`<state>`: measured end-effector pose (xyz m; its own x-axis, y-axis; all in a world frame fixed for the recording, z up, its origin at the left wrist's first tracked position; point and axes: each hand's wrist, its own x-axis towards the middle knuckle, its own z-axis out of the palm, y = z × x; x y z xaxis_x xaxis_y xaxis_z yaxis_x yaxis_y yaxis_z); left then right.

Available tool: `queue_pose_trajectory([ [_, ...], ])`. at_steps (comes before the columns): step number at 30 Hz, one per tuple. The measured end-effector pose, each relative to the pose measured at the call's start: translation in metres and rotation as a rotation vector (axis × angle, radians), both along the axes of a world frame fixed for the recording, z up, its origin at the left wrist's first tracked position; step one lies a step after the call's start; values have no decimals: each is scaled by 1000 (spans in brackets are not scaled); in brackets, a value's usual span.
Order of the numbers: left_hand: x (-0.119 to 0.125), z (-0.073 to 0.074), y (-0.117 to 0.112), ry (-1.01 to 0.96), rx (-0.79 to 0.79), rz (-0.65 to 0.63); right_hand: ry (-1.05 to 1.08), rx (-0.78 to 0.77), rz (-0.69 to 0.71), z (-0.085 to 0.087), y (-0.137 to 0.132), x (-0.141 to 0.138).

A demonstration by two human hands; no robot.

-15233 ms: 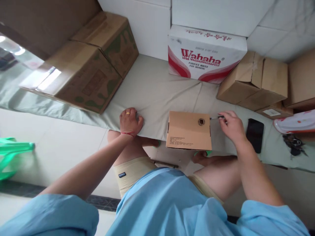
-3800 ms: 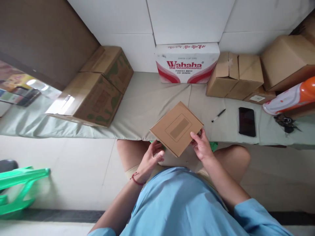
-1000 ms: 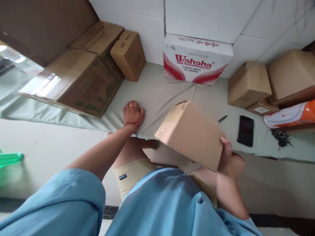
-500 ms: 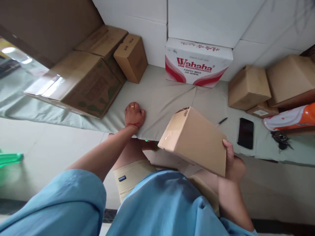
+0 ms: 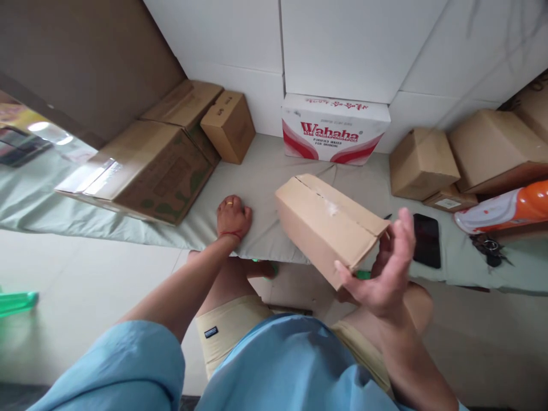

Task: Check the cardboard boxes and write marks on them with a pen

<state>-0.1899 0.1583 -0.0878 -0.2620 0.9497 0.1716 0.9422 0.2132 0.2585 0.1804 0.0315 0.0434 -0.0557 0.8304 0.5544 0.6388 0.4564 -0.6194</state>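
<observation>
A small brown cardboard box [image 5: 329,220] is tilted over the front edge of the cloth-covered surface, its taped top seam facing up. My right hand [image 5: 383,274] grips its right end, thumb on the near side and some fingers hidden behind the box; one or more fingers point up. To the left, my left hand [image 5: 234,217] rests on the grey-green cloth [image 5: 265,171] as a closed fist, with a ring and a red wrist cord showing. Nothing is visible in that fist.
Along the back stand a white-and-red Wahaba box [image 5: 336,130] and a small brown box [image 5: 229,128]. A large carton [image 5: 145,171] is at left. On the right are more cartons [image 5: 423,162], a phone [image 5: 427,241], keys [image 5: 491,248] and an orange-and-white package [image 5: 509,208].
The box has turned in my right hand, so its taped seam now faces up, and its far end has risen over the cloth. My left fist stays on the cloth.
</observation>
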Motion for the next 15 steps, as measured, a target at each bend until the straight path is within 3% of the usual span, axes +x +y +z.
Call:
queue_pose_trajectory([
  [4,-1,-2,0,-44,23,1,-229,192,-62,-23,-7,-28],
  [7,-2,-3,2,-98,49,-1,-283,115,-114,-37,-18,-51],
  [9,-2,-2,4,-149,70,-1,-271,10,-59,-41,-26,-58],
  [12,-2,4,-2,-250,125,17,-150,-140,130,-45,-33,-46],
  [15,6,11,-31,-380,179,15,-1,-294,237,-60,-33,-12],
])
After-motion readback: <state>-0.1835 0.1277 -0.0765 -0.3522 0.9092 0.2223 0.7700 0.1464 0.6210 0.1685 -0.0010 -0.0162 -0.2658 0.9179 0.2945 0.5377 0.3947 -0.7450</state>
